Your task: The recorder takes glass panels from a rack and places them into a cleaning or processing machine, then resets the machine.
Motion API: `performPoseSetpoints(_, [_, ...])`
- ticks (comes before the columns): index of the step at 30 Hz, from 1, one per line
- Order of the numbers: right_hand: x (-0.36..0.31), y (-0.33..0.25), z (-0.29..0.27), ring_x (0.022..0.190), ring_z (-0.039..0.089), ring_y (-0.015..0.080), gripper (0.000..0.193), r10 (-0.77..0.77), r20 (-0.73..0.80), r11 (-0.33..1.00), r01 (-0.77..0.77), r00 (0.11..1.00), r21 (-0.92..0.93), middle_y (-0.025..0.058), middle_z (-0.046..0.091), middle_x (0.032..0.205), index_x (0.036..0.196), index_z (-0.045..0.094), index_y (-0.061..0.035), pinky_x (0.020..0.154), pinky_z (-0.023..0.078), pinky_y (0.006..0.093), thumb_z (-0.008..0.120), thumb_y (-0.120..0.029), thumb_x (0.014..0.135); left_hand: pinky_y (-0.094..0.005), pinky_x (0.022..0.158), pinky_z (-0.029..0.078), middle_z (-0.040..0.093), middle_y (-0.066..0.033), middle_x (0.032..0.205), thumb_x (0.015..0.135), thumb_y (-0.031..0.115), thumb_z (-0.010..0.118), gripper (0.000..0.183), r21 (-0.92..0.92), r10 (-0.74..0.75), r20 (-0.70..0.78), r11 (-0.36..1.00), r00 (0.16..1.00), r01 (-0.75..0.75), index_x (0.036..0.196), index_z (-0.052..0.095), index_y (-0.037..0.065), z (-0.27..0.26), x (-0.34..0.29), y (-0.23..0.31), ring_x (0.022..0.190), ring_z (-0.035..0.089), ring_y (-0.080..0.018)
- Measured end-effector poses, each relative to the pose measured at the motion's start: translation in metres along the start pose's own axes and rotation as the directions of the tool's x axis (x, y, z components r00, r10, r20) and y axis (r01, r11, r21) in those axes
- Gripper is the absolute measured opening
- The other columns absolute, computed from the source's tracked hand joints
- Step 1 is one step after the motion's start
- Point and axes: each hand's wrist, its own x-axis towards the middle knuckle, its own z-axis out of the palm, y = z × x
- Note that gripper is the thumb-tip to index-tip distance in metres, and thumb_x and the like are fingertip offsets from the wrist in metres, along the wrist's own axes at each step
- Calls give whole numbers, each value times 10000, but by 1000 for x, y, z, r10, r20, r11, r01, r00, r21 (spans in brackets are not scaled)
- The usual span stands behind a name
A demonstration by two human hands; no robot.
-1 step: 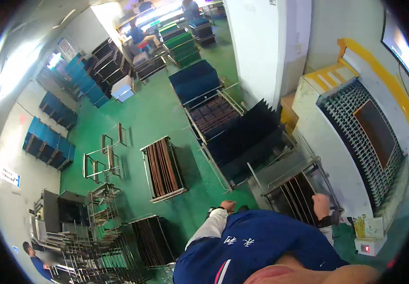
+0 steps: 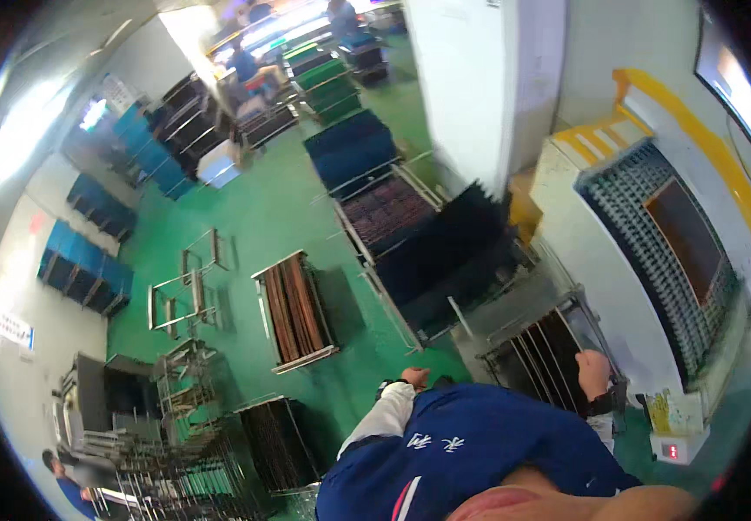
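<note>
My right hand [image 2: 593,373] is closed in a loose fist at the right side of a metal rack [image 2: 539,369], which holds upright dark panels with pale dividers. Whether the fingers grip anything there is hidden. On the left, my left hand [image 2: 415,377] hangs in front of my body, fingers curled, with nothing visible in it. Right of the rack stands a white machine with a roller conveyor [image 2: 618,217], and a brown-edged dark panel [image 2: 686,243] lies on its rollers.
Beyond the rack stands a cart of large black panels [image 2: 453,260]. A rack of copper-brown panels [image 2: 293,308] sits on the green floor, near an empty metal frame [image 2: 184,295]. Stacked metal racks [image 2: 193,434] fill the lower left. Other people work at the far end and lower left.
The whole view has shifted slightly to the left and is a little blurred. Both hands keep nearly the same pose and place.
</note>
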Motion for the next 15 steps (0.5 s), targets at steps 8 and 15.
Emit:
performPoseSetpoints(8, [9,-8,-117,629,503,379,289,182,-186,982,-189,965,-22,218,525,672,734,576,10,577,396,411,591,-257,843,-409,542,524,636,-189,909,810,236,680,412,-32,18,144,999,989,-13,1093,546,-32,-13,-22,28,692,638,-300])
performPoseSetpoints(15, [-2,56,-160,728,556,160,145,594,-588,659,87,549,747,50,601,747,829,629,-41,699,425,295,645,-186,836,-395,588,535,632,-178,877,833,217,635,327,207,416,352,839,839,-503,1028,555,-34,-17,-6,13,684,618,-284])
